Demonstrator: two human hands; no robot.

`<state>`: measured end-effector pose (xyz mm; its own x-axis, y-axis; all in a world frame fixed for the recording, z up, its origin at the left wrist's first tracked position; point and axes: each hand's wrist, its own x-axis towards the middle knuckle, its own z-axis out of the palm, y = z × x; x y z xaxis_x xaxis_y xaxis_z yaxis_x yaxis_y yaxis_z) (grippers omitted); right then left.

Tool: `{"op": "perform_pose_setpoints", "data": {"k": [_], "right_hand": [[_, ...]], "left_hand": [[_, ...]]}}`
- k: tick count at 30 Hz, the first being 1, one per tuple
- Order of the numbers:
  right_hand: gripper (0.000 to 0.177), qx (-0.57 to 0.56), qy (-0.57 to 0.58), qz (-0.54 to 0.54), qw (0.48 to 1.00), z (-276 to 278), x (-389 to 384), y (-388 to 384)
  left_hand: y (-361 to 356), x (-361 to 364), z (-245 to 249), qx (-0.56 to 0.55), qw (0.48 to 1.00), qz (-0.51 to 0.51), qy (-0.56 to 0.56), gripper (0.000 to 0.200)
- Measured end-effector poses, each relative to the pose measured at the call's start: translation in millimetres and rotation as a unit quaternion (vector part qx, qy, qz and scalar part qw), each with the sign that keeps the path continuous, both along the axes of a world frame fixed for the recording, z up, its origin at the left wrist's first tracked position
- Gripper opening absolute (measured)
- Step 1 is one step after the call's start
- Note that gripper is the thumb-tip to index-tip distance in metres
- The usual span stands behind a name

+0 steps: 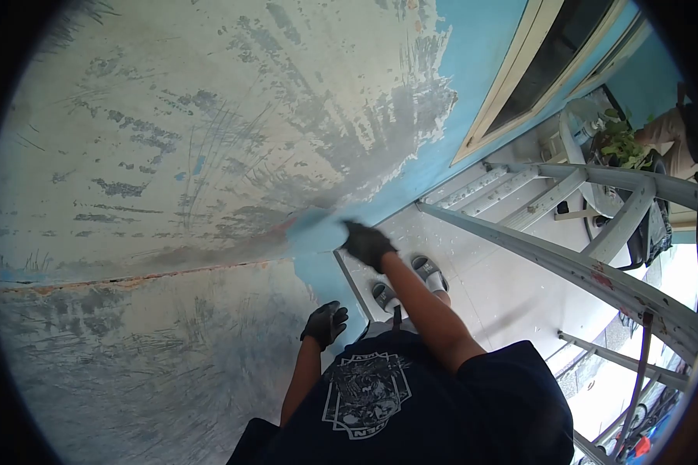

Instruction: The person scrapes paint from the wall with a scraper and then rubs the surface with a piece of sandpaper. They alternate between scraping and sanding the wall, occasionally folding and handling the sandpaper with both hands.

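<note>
In a dark glove, my right hand [367, 246] is closed and smeared by motion near the wall's corner. What it grips is too blurred to name; a pale blue-grey smear lies just left of the fingers. My left hand [326, 324], also gloved, is held beside the lower wall with its fingers curled in, and no object shows in it. The wall [233, 85] is scraped to pale and grey patches with many scratch marks. Blue paint [434, 167] is left along its right side. A rough orange-brown crack [124, 280] runs along the wall toward the corner.
A paint-spotted metal ladder [551, 252] stands on my right over the tiled floor [473, 283]. Beyond it are a framed window [523, 70], a green plant [624, 143] and part of another person [678, 139]. My sandalled feet [426, 271] are close to the wall.
</note>
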<state>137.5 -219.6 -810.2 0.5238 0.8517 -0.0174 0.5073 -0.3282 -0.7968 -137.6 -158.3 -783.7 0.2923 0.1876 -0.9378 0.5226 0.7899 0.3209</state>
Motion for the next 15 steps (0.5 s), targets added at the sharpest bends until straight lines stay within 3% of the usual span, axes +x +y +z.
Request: {"op": "perform_pose_setpoints", "data": {"k": [1, 2, 3, 4, 5, 6, 7, 9, 10, 12, 13, 15], "right_hand": [[0.074, -0.172, 0.191, -0.182, 0.949, 30, 38, -24], [0.070, -0.161, 0.169, -0.305, 0.923, 36, 70, -44], [0.066, -0.134, 0.146, -0.424, 0.884, 40, 103, -65], [0.065, -0.005, 0.145, -0.554, 0.820, 22, 128, -66], [0.063, 0.076, 0.130, -0.590, 0.793, 7, 138, -49], [0.062, 0.066, 0.089, -0.570, 0.814, -10, 136, -22], [0.061, -0.013, 0.019, -0.504, 0.864, -24, 114, 14], [0.059, -0.161, -0.038, -0.241, 0.956, -6, 36, 60], [0.058, -0.154, -0.022, -0.092, 0.983, 16, 1, 59], [0.056, -0.044, -0.004, 0.138, 0.990, 50, -40, 24], [0.055, -0.027, -0.018, 0.171, 0.985, 47, -42, 8], [0.057, -0.118, 0.050, 0.048, 0.991, 13, 2, -5]], "left_hand": [[2, 2, 8, 0.008, 1.000, 0.006, -0.001, 0.038], [1, 3, 11, 0.014, 1.000, 0.012, -0.003, 0.039], [5, -7, 0, 0.013, 1.000, 0.012, -0.002, 0.039], [15, -26, -23, -0.022, 0.998, 0.033, -0.048, 0.039], [19, -38, -35, -0.055, 0.992, 0.055, -0.095, 0.039], [14, -40, -32, -0.053, 0.993, 0.054, -0.094, 0.039], [7, -41, -26, -0.026, 0.996, 0.040, -0.079, 0.038], [1, -55, -41, 0.006, 0.998, 0.021, -0.066, 0.038], [2, -81, -77, 0.131, 0.960, -0.147, -0.198, 0.037], [4, -80, -87, 0.248, 0.860, -0.307, -0.324, 0.036], [-3, -68, -66, 0.188, 0.914, -0.270, -0.239, 0.035], [-1, -50, -41, 0.126, 0.954, -0.227, -0.149, 0.035]]}}
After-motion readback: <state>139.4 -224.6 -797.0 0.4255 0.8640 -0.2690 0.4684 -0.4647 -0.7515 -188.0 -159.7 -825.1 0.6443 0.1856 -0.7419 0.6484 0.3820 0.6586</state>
